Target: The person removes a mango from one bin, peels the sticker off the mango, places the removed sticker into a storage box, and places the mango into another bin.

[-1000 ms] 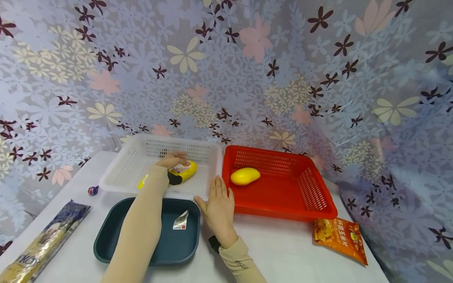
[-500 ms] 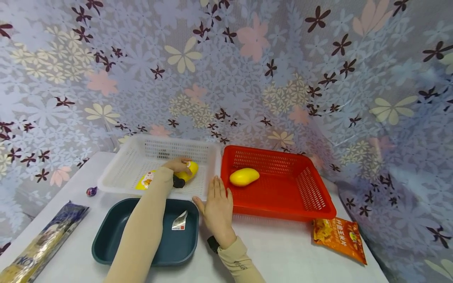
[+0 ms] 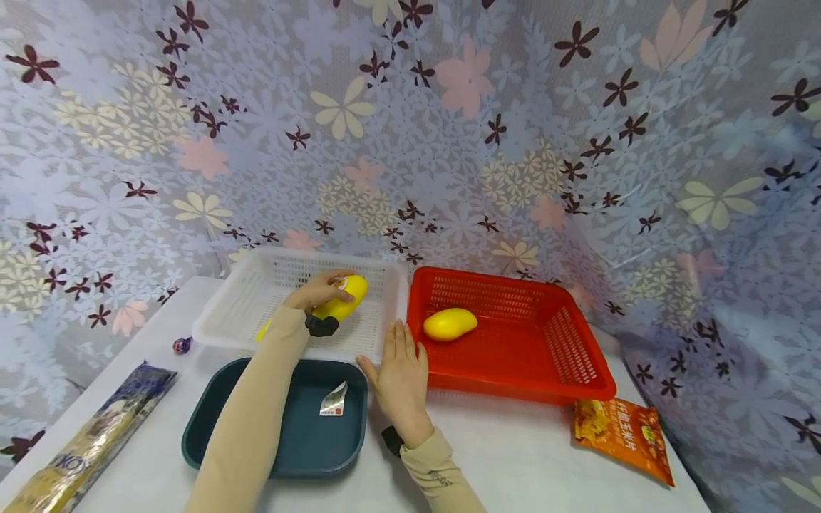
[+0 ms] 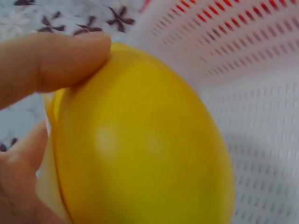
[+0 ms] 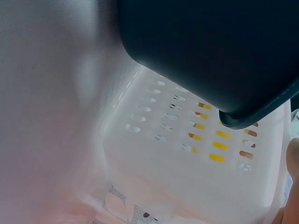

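My left hand (image 3: 321, 291) grips a yellow mango (image 3: 343, 299) over the white basket (image 3: 378, 342). In the left wrist view the mango (image 4: 154, 140) fills the middle, a digit pressing its top edge. A pale thin flap (image 4: 51, 186), perhaps a label, lies between hand and mango. My right hand (image 3: 403, 381) lies flat with straight fingers at the white basket's near right corner, beside the red basket (image 3: 513, 388). Only a bit of that hand (image 5: 293, 161) shows in the right wrist view. Another mango (image 3: 450, 324) rests inside the red basket.
A dark green tray (image 3: 321, 456) holding a small silver packet (image 3: 333, 400) stands in front of the white basket. My left sleeve mostly hides a yellow item (image 3: 262, 330). A lollipop (image 3: 182, 345) and long golden package (image 3: 96, 442) lie left; an orange snack bag (image 3: 625, 438) lies right.
My left hand has closed round the mango and raised it slightly from the white basket's floor. The right hand stays in place. The head view has shifted a little.
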Available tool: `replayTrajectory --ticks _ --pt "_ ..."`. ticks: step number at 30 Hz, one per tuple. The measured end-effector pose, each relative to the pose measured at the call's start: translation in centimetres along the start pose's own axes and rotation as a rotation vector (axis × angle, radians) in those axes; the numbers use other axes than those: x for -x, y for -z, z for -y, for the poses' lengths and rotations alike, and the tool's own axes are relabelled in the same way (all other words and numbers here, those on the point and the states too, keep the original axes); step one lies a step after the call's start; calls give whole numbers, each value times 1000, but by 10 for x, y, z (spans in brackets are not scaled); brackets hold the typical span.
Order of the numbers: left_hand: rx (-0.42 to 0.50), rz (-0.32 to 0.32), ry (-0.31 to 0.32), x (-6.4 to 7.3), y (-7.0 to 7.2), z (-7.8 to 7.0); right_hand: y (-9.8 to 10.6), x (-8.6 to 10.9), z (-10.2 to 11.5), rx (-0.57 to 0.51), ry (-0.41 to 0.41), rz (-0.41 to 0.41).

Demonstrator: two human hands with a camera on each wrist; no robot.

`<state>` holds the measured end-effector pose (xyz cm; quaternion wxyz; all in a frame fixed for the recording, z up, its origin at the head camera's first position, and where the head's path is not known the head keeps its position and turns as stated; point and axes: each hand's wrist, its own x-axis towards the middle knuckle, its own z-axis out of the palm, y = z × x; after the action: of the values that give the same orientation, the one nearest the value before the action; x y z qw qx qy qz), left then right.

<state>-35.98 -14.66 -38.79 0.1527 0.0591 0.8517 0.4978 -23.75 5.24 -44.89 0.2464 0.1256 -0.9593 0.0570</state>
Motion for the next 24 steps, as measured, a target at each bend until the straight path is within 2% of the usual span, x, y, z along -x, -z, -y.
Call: replayTrajectory --ticks 4,6,11,13,17,24 --pt "129 -35 -14 17 -1 0 1 0 0 -2 5 -8" --pt "167 -63 -43 28 -3 -1 2 0 0 -4 8 -12" --pt "115 -152 -147 60 -17 -7 4 0 -2 -14 1 1" --pt "109 -165 -183 71 -25 -7 4 0 -4 -21 -3 10" --pt "164 -173 -237 92 -39 -4 4 0 -4 -34 2 9" --pt "188 -266 -266 124 -55 -10 6 1 -4 -40 13 5"
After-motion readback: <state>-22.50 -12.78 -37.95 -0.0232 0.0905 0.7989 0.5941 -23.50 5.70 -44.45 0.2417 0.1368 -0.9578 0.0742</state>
